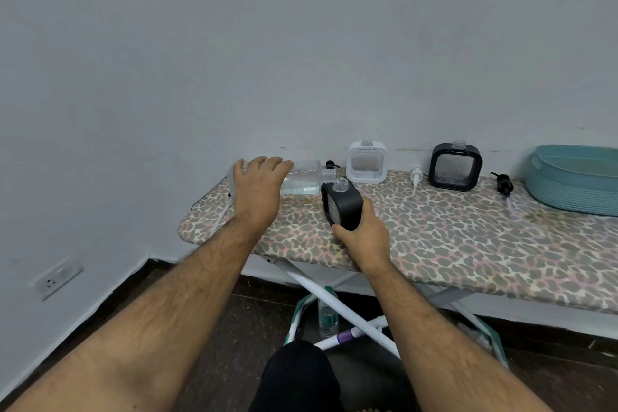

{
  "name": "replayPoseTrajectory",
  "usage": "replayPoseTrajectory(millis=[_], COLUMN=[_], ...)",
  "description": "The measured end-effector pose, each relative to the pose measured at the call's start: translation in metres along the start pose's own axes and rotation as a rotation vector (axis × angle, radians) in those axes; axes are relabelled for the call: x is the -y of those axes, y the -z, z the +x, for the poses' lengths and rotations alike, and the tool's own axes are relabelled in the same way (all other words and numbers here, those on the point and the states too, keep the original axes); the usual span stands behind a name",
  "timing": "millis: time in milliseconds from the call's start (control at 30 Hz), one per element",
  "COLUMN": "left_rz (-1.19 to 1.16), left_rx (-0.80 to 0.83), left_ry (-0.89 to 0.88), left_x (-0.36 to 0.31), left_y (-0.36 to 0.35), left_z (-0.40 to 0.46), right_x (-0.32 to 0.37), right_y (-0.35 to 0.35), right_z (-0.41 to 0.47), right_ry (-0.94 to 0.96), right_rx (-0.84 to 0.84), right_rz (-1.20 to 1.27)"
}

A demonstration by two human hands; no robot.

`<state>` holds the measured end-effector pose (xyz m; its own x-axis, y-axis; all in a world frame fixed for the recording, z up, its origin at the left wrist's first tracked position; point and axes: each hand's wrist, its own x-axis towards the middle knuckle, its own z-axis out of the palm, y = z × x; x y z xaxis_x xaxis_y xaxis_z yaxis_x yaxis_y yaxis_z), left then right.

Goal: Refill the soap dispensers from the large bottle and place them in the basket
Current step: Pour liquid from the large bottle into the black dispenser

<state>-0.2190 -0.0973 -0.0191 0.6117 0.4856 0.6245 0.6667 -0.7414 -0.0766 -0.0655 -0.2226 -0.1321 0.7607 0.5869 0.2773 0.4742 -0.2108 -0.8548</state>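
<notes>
Head view: the left hand (259,189) wraps over the body of the large bottle (302,181), a clear, cap-less container tipped almost flat so that its threaded mouth points right. The right hand (363,232) grips the lower part of a black dispenser (341,204), tilted slightly, its clear open neck lying just beside and below the bottle's mouth, at the left end of the ironing board (451,244).

The step in hand appears to be pouring. To do it well, the bottle's lip should sit directly over the neck before any further tilt, the dispenser should be held steady and nearer upright, and the tilt should be raised gently, since a wide mouth feeding a narrow neck may spill onto the patterned cover.

The bottle is transparent, with a shallow layer of clear liquid lying along its lower side.

Farther right, near the wall, stand a white dispenser (367,162) and a second black dispenser (455,167), both uncapped, with loose pumps lying beside them. The teal basket (575,182) sits at the far right, holding no dispenser that can be seen.
</notes>
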Motion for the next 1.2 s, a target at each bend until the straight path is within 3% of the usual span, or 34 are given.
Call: replayPoseTrajectory(millis=[1200], left_rz=[0.011], left_rx=[-0.007], left_ry=[0.002], left_x=[-0.002], left_y=[0.0025], left_z=[0.0014], right_x=[0.0004], right_y=[-0.0002], right_z=[0.0002], right_ry=[-0.024], right_rx=[0.006], right_rz=[0.012])
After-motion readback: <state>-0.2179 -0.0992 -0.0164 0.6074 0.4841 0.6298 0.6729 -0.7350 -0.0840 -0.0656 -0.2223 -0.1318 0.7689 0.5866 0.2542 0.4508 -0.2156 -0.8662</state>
